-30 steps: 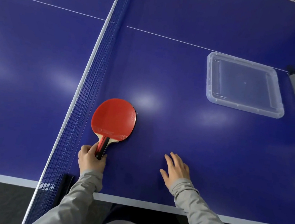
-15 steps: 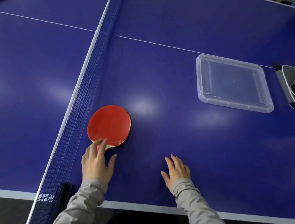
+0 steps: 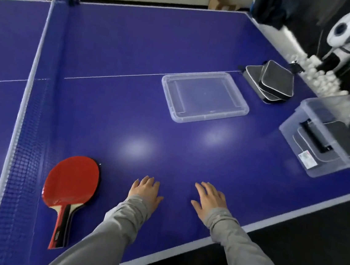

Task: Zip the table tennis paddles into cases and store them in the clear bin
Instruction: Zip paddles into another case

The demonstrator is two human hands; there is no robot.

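The fingers (image 3: 149, 183) of the left hand (image 3: 145, 191) are lying straight and slightly spread, palm down on the blue surface (image 3: 116, 63), holding nothing; the fingers (image 3: 206, 189) of the right hand (image 3: 211, 199) are lying the same way just to the right, apart from the left hand and also holding nothing. A red paddle (image 3: 70, 183) is lying flat on the surface to the left of the left fingers, near them but not touching, its handle pointing toward the person and its far side sitting close to the net (image 3: 27, 127). Well ahead of the right fingers a clear lid (image 3: 205, 96) is resting flat on the surface. Beyond the lid and to its right, a stack of dark cases (image 3: 272, 82) is lying near the surface's edge. To the right of the right fingers, well apart, the clear bin (image 3: 332, 134) is standing at the surface's edge with dark cases showing through its wall. Grey sleeves (image 3: 118, 224) are covering both arms to the wrists.
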